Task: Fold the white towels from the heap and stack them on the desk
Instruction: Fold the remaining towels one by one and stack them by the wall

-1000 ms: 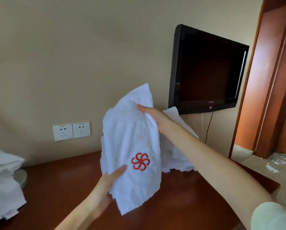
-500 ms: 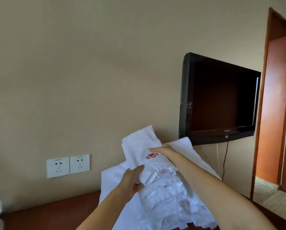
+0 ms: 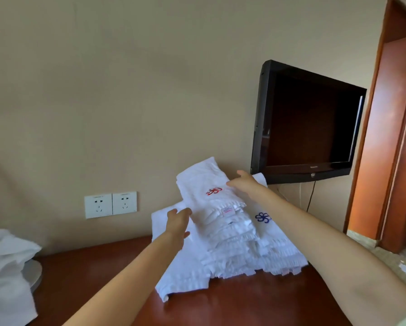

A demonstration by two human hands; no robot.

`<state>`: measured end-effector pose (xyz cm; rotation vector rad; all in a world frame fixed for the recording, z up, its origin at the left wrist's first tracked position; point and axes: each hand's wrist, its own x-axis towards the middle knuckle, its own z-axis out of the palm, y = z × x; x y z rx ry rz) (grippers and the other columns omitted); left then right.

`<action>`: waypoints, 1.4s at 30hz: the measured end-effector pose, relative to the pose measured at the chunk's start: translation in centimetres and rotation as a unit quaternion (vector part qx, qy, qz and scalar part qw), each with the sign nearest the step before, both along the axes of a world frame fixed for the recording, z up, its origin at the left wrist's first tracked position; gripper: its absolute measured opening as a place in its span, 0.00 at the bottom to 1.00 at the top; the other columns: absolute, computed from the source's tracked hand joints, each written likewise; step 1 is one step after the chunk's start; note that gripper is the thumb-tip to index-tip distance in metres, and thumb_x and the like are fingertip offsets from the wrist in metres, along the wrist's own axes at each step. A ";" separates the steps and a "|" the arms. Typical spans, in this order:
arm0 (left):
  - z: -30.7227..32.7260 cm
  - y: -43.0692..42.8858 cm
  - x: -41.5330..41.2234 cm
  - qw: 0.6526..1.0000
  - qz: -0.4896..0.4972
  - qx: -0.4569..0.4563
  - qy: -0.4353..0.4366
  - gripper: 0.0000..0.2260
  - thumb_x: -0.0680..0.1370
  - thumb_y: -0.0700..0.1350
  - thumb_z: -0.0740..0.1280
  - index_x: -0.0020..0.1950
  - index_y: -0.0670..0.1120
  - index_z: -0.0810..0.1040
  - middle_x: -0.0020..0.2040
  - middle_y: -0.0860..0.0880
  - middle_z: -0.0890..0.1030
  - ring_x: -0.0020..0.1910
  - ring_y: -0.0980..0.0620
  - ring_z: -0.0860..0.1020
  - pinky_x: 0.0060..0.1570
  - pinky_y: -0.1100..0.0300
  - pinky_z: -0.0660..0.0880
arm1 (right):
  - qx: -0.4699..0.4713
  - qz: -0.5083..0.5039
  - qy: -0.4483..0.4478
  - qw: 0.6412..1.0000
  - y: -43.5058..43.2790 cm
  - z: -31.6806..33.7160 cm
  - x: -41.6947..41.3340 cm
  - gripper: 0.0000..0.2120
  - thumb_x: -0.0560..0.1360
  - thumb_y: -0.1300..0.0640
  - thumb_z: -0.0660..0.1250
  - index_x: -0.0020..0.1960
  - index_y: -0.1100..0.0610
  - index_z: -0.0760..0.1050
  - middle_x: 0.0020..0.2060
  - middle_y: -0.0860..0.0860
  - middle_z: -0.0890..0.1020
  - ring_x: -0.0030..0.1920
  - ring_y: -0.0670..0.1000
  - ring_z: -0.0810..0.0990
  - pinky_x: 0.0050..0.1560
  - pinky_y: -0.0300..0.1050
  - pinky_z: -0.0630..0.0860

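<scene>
Left hand (image 3: 177, 222) is released, fingers loose, just beside the left edge of the top towel (image 3: 204, 182). Right hand (image 3: 244, 182) is open, fingers straight on its right edge. The towel lies red logo up on the stack (image 3: 235, 250) at the desk (image 3: 244, 304) back edge, its long axis running toward the wall. Half a second ago the left hand gripped its near end.

Beige wall (image 3: 126, 90) bears sockets (image 3: 110, 204) and black television (image 3: 308, 123) beside wooden doorframe (image 3: 383, 137).
</scene>
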<state>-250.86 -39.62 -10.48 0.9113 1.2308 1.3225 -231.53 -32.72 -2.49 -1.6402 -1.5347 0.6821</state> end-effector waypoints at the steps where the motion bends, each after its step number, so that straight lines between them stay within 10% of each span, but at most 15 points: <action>1: -0.1 -0.9 -0.6 1.000 0.002 -0.017 0.001 0.25 0.79 0.44 0.63 0.75 0.46 0.61 0.69 0.43 0.68 0.52 0.47 0.70 0.50 0.53 0.72 | 0.021 -0.008 -0.003 1.000 -1.0 0.2 0.0 0.35 0.76 0.58 0.67 0.78 0.58 0.55 0.75 0.55 0.62 0.72 0.56 0.66 0.69 0.49 0.66; 10: -7.4 -11.9 -9.5 0.996 0.068 -0.044 0.035 0.18 0.79 0.39 0.61 0.70 0.42 0.68 0.52 0.46 0.75 0.55 0.45 0.74 0.53 0.51 0.75 | 0.191 0.074 0.044 0.978 -12.3 -4.3 -7.8 0.16 0.76 0.63 0.62 0.63 0.53 0.74 0.51 0.49 0.80 0.50 0.51 0.80 0.41 0.41 0.71; 20: -16.5 -28.7 -21.9 0.961 0.159 0.036 0.224 0.13 0.79 0.32 0.57 0.58 0.46 0.73 0.50 0.47 0.80 0.46 0.51 0.78 0.43 0.65 0.75 | -0.051 0.314 0.166 0.933 -25.8 -20.7 -26.0 0.14 0.78 0.63 0.63 0.62 0.54 0.75 0.51 0.52 0.82 0.49 0.48 0.80 0.49 0.38 0.75; 28: -18.1 -37.2 -23.6 0.893 0.326 0.150 0.273 0.17 0.75 0.31 0.59 0.52 0.50 0.78 0.43 0.53 0.82 0.43 0.56 0.80 0.43 0.63 0.77 | 0.027 0.298 0.125 0.946 -31.2 -25.4 -34.1 0.10 0.77 0.57 0.65 0.54 0.46 0.79 0.49 0.44 0.83 0.53 0.46 0.80 0.58 0.47 0.75; 34: -18.5 -37.4 -22.4 0.818 0.410 0.155 0.373 0.21 0.72 0.32 0.61 0.60 0.52 0.75 0.53 0.57 0.77 0.49 0.60 0.73 0.47 0.65 0.71 | 0.014 0.355 -0.055 0.933 -32.2 -25.5 -35.1 0.33 0.73 0.39 0.68 0.74 0.48 0.64 0.67 0.48 0.73 0.68 0.52 0.70 0.66 0.49 0.68; 42: -19.2 -36.0 -23.5 0.783 0.299 0.125 0.531 0.28 0.72 0.35 0.66 0.72 0.47 0.69 0.72 0.49 0.70 0.72 0.49 0.66 0.69 0.51 0.66 | 0.028 0.321 -0.140 0.936 -30.2 -24.0 -31.6 0.12 0.77 0.53 0.59 0.57 0.43 0.77 0.48 0.46 0.81 0.47 0.51 0.79 0.41 0.44 0.73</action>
